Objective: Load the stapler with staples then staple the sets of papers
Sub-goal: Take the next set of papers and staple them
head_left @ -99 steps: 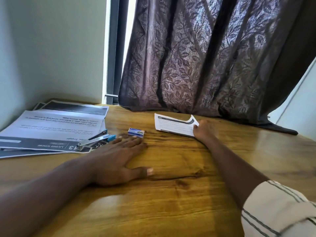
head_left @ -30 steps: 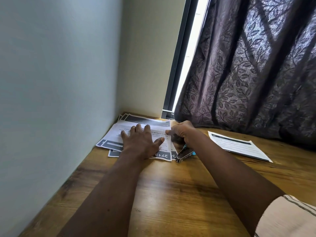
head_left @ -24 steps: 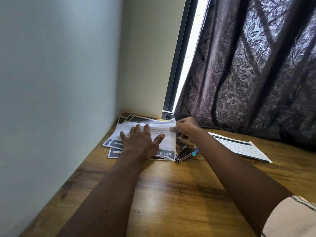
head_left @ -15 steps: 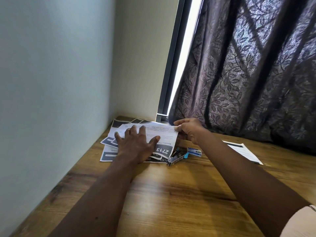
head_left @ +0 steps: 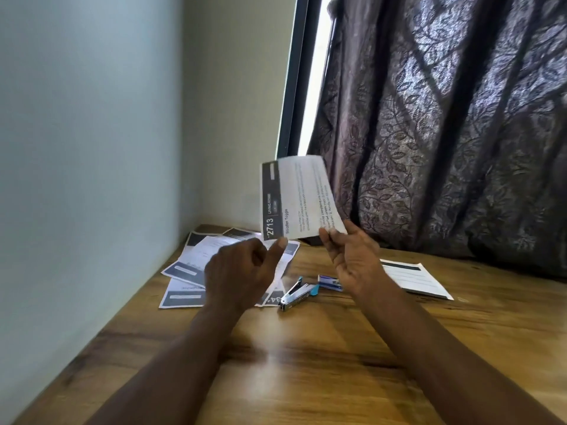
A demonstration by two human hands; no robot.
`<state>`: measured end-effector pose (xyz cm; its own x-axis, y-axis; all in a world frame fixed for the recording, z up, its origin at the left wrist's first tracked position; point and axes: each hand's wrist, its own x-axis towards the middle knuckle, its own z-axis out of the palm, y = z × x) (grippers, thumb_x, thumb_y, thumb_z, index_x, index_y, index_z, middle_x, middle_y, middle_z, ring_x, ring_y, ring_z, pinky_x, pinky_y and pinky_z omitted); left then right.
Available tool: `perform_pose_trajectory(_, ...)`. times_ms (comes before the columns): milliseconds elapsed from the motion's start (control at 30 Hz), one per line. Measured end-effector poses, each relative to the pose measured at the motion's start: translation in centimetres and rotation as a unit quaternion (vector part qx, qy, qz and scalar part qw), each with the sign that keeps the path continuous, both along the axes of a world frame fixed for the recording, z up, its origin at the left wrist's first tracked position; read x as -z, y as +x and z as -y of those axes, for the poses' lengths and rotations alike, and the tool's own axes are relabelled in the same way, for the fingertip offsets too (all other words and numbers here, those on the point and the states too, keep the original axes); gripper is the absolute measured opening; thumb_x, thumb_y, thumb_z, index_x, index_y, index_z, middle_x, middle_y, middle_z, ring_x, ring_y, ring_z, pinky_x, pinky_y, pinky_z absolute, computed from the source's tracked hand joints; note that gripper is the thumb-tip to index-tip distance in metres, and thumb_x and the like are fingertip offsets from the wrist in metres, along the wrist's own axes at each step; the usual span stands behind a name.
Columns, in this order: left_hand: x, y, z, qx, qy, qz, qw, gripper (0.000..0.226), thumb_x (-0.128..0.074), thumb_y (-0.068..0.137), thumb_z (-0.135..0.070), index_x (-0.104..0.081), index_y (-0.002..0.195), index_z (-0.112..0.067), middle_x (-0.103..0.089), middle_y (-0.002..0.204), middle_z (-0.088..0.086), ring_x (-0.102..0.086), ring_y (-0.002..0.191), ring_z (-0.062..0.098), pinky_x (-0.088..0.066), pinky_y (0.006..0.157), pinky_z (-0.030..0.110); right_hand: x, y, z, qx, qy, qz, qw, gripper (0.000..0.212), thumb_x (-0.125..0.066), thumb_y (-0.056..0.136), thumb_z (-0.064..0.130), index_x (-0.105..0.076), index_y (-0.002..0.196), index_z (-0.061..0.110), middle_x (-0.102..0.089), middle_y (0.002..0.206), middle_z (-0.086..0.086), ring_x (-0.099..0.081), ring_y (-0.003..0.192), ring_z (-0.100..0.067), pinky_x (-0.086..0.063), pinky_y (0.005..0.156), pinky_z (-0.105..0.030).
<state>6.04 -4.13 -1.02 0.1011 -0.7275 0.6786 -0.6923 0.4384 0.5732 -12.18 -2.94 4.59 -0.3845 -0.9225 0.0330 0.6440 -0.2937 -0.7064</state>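
Two grips meet one white printed sheet raised over the wooden bench — right grip pinches its bottom edge, left grip, fingers curled, touches a corner by thumb. Dark band reads "2713", "LIVING"; beside it, "Stroller Toggle".

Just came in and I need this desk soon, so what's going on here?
A person is holding a printed sheet up above the table. The right hand pinches its lower right corner; the left hand has its thumb at the lower left corner, though a firm grip isn't clear. The stapler lies open and untouched beside the staple box. A pile of papers lies by the wall.
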Motion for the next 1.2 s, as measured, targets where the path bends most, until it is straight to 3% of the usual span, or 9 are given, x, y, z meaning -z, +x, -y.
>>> perform_pose_trajectory(167, -0.6, -2.3, -1.0, 0.299, 0.147, -0.231, 0.914, 0.043, -0.066, 0.085, -0.06, -0.07, 0.115, -0.028, -0.078, 0.098, -0.006, -0.074, 0.089, 0.019, -0.055, 0.062, 0.024, 3.0, 1.7, -2.4, -0.062, -0.038, -0.002, 0.997, 0.046, -0.059, 0.086, -0.019, -0.055, 0.131, -0.007, -0.071, 0.106, -0.023, -0.074, 0.078, -0.022, -0.063, 0.069, -0.025)
perform_pose_trajectory(400, -1.3, -2.1, -0.9, 0.344, 0.197, -0.411, 0.821, 0.05, -0.075, 0.076, -0.039, -0.064, 0.123, -0.027, -0.078, 0.107, -0.001, -0.076, 0.101, 0.021, -0.063, 0.078, 0.038, 6.0, 1.3, -3.3, -0.116, 0.007, -0.336, 0.935, 0.046, -0.073, 0.086, 0.005, -0.069, 0.127, 0.025, -0.072, 0.109, -0.016, -0.07, 0.096, -0.042, -0.059, 0.074, -0.046)
perform_pose_trajectory(500, -1.2, -1.6, -0.2, 0.342, 0.206, -0.431, 0.809, 0.051, -0.078, 0.072, -0.03, -0.066, 0.12, -0.022, -0.079, 0.102, 0.002, -0.076, 0.101, 0.027, -0.063, 0.086, 0.044, 4.9, 0.5, -3.3, -0.124, 0.006, -0.359, 0.925, 0.041, -0.075, 0.075, 0.03, -0.073, 0.116, 0.027, -0.076, 0.105, -0.007, -0.073, 0.096, -0.031, -0.057, 0.085, -0.049)
perform_pose_trajectory(633, -1.2, -1.0, 0.2, 0.376, 0.233, -0.419, 0.793, 0.041, -0.075, 0.073, -0.019, -0.067, 0.114, -0.018, -0.08, 0.098, 0.005, -0.076, 0.099, 0.028, -0.06, 0.089, 0.047, 3.7, -0.7, -3.2, -0.134, -0.002, -0.29, 0.948, 0.053, -0.08, 0.067, 0.053, -0.069, 0.11, 0.025, -0.073, 0.097, 0.006, -0.058, 0.092, -0.023, -0.05, 0.079, -0.037)
perform_pose_trajectory(733, -1.0, -1.1, 0.1, 0.407, 0.248, -0.406, 0.78, 0.037, -0.072, 0.075, -0.013, -0.068, 0.111, -0.016, -0.079, 0.099, 0.004, -0.076, 0.097, 0.023, -0.058, 0.09, 0.047, 3.7, -1.6, -2.8, -0.093, 0.013, -0.277, 0.956, 0.074, -0.083, 0.067, 0.055, -0.059, 0.13, 0.027, -0.061, 0.127, 0.006, -0.061, 0.11, -0.021, -0.051, 0.101, -0.048)
perform_pose_trajectory(800, -1.1, -1.1, 0.2, 0.41, 0.246, -0.387, 0.788, 0.036, -0.076, 0.077, -0.009, -0.069, 0.111, -0.017, -0.079, 0.098, 0.002, -0.076, 0.095, 0.02, -0.058, 0.089, 0.047, 3.6, -2.4, -3.0, -0.027, 0.002, -0.334, 0.942, 0.094, -0.079, 0.072, 0.059, -0.037, 0.152, 0.03, -0.039, 0.157, 0.004, -0.04, 0.142, -0.022, -0.038, 0.115, -0.046)
perform_pose_trajectory(900, -1.3, -0.5, 0.7, 0.396, 0.229, -0.34, 0.822, 0.039, -0.077, 0.072, -0.009, -0.07, 0.109, -0.016, -0.079, 0.101, 0.002, -0.075, 0.093, 0.021, -0.059, 0.082, 0.039, 3.5, -3.6, -3.6, 0.081, -0.097, -0.452, 0.883, 0.095, -0.074, 0.08, 0.06, -0.022, 0.157, 0.039, -0.021, 0.166, 0.014, -0.02, 0.15, -0.005, -0.025, 0.119, -0.032)
perform_pose_trajectory(1000, -1.7, 0.5, 1.0, 0.39, 0.235, -0.278, 0.846, 0.041, -0.072, 0.064, -0.012, -0.07, 0.105, -0.012, -0.079, 0.104, 0.003, -0.075, 0.092, 0.022, -0.059, 0.074, 0.029, 3.2, -4.2, -3.8, 0.096, -0.131, -0.474, 0.865, 0.083, -0.069, 0.086, 0.057, -0.026, 0.155, 0.039, -0.042, 0.155, 0.011, -0.042, 0.139, 0.0, -0.038, 0.111, -0.026)
perform_pose_trajectory(1200, -1.2, 0.3, 0.3, 0.375, 0.285, -0.133, 0.872, 0.047, -0.072, 0.065, -0.018, -0.067, 0.112, -0.024, -0.08, 0.1, -0.009, -0.076, 0.094, 0.012, -0.061, 0.078, 0.025, 3.2, -4.9, -3.1, -0.057, 0.046, -0.264, 0.962, 0.035, -0.072, 0.09, 0.026, -0.067, 0.12, 0.009, -0.077, 0.107, -0.009, -0.07, 0.107, -0.028, -0.06, 0.084, -0.045)
